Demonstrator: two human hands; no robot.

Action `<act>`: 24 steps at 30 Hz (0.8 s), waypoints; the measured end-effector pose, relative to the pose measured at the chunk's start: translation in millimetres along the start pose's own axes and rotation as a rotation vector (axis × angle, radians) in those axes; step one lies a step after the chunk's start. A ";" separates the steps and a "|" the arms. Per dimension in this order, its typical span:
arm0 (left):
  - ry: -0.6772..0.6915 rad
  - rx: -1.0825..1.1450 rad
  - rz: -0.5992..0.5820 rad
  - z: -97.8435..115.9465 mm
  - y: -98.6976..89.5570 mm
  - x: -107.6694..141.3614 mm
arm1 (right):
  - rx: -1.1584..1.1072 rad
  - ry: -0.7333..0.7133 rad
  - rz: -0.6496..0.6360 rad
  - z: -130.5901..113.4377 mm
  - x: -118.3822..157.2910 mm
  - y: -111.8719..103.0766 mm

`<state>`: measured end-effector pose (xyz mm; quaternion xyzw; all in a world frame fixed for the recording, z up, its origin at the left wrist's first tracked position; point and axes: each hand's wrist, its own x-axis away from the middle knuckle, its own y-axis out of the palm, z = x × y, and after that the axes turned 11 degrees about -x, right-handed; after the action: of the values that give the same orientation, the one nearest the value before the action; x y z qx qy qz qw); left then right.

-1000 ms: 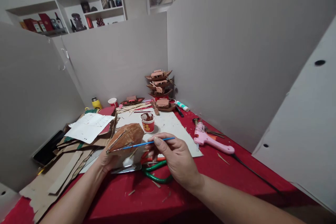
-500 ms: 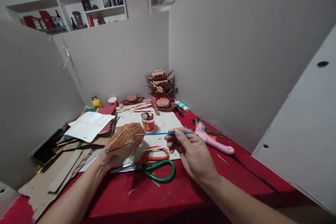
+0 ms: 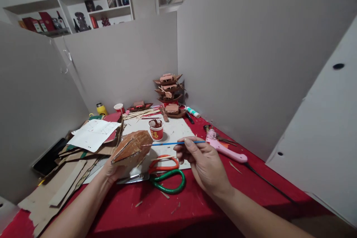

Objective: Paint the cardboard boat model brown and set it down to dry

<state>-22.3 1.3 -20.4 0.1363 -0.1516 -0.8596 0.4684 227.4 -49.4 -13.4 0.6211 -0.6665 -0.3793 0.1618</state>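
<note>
My left hand [image 3: 113, 170] holds a cardboard boat hull [image 3: 136, 146] from below, its brown-painted side turned up; most of the fingers are hidden behind it. Between the thumb and fingers of my right hand [image 3: 202, 160] is a thin blue paintbrush [image 3: 173, 143], whose bristles touch the hull's painted surface near its right end. Just behind the hull stands a red and white paper cup [image 3: 156, 132] with dark brown paint smeared inside. Scissors [image 3: 168, 181] with one orange and one green handle lie under and beside the hull.
A pink glue gun [image 3: 227, 151] lies at right with its cord trailing forward. Cardboard pieces and a white paper sheet [image 3: 95, 134] are piled at left, by a dark phone-like slab [image 3: 50, 157]. Finished-looking model boats [image 3: 168, 88] are stacked at the back, near thin wooden sticks [image 3: 141, 113].
The brush tip has shifted very slightly left and down on the hull. The whole view has moved a little; both hands keep their grips.
</note>
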 end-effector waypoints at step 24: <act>0.065 -0.140 0.155 -3.0 3.6 3.5 | -0.015 -0.009 -0.162 13.2 21.2 22.9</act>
<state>-20.2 -3.9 -22.1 0.1190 -0.0861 -0.8244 0.5466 198.5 -66.9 -11.3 0.6701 -0.6118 -0.3989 0.1320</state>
